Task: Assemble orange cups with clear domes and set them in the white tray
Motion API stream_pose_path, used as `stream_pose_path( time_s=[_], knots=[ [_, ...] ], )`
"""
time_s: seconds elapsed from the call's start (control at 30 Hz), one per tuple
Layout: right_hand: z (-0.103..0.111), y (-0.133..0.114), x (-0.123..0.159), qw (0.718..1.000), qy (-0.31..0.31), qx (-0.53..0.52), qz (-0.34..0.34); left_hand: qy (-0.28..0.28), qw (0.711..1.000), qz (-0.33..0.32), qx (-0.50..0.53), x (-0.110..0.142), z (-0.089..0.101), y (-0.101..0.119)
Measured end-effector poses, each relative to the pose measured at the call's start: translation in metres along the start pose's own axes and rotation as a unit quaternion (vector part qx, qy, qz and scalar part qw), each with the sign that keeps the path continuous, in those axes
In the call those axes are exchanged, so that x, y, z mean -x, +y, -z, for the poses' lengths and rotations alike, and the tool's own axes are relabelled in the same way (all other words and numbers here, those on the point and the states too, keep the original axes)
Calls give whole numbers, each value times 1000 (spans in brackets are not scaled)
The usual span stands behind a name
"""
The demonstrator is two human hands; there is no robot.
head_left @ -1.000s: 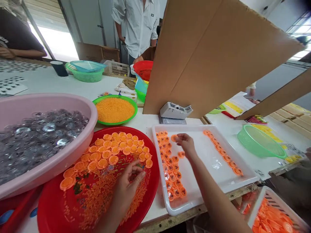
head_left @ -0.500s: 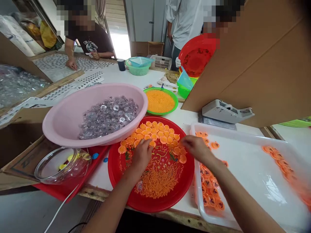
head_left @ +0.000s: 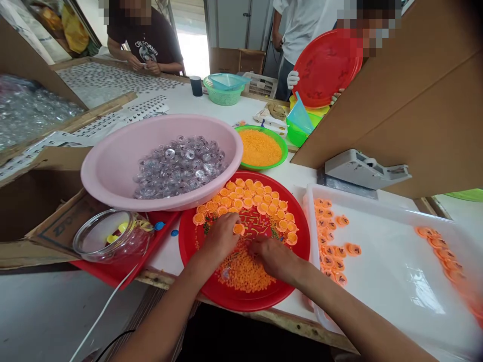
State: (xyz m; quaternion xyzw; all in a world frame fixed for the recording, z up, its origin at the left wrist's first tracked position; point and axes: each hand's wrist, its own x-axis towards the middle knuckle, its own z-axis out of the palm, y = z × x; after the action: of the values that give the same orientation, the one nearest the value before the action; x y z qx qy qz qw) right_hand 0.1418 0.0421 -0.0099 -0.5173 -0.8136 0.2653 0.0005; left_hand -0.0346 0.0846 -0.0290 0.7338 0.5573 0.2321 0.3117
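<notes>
Both my hands rest inside a red round tray [head_left: 294,261] in front of me. My left hand [head_left: 222,236] has its fingers curled around a small orange cap [head_left: 238,229] at the edge of a cluster of orange caps [head_left: 249,198]. My right hand [head_left: 273,257] lies fingers-down on a heap of tiny orange beads [head_left: 245,271], fingertips pinched together; what they hold is hidden. To the right a white tray [head_left: 392,271] carries rows of filled orange caps [head_left: 328,246].
A pink basin [head_left: 113,171] holds clear plastic domes. A green bowl of orange beads [head_left: 260,148] sits behind. A glass jar [head_left: 109,241] lies on its side at left. Cardboard [head_left: 407,100] and a white device [head_left: 366,168] stand right. Other people work across the table, one holding a red tray [head_left: 324,68].
My right hand has left the white tray and come down onto the bead heap in the red tray. My left hand shifted to the cap cluster. The view swung left.
</notes>
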Motion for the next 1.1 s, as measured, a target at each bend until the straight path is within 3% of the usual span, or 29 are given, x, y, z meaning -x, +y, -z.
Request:
stream_pose_path(
  time_s=[0.07, 0.17, 0.3, 0.37, 0.5, 0.6, 0.67, 0.73, 0.83, 0.9, 0.97, 1.1],
  knots=[
    [-4, -12, -1, 999, 18, -5, 34, 10, 999, 17, 32, 8, 6, -7],
    [-20, -38, -7, 988, 39, 1, 152, 33, 995, 49, 80, 19, 15, -14],
    [-44, -62, -8, 967, 42, 92, 236, 59, 988, 74, 125, 32, 23, -11],
    [-47, -59, -3, 967, 45, 98, 231, 57, 980, 83, 172, 37, 25, -7],
    [-36, -31, 9, 986, 68, 37, 148, 33, 941, 98, 322, 42, 22, 0],
    [-26, -7, 17, 986, 129, -94, 57, 24, 922, 91, 374, 42, 13, 3],
    [-20, 2, 21, 942, 169, -286, -37, 28, 923, 92, 373, 42, 5, 5],
    [-16, 3, 25, 857, 175, -472, -109, 44, 927, 86, 362, 41, -4, 7],
    [-12, -7, 29, 732, 174, -643, -146, 79, 928, 74, 356, 40, -17, 13],
    [-13, -16, 30, 670, 181, -704, -153, 79, 920, 90, 374, 42, -23, 19],
    [-16, -20, 28, 635, 185, -733, -156, 49, 898, 118, 422, 45, -25, 27],
    [-23, -15, 26, 635, 217, -724, -163, -57, 833, 158, 527, 54, -21, 37]
  ],
)
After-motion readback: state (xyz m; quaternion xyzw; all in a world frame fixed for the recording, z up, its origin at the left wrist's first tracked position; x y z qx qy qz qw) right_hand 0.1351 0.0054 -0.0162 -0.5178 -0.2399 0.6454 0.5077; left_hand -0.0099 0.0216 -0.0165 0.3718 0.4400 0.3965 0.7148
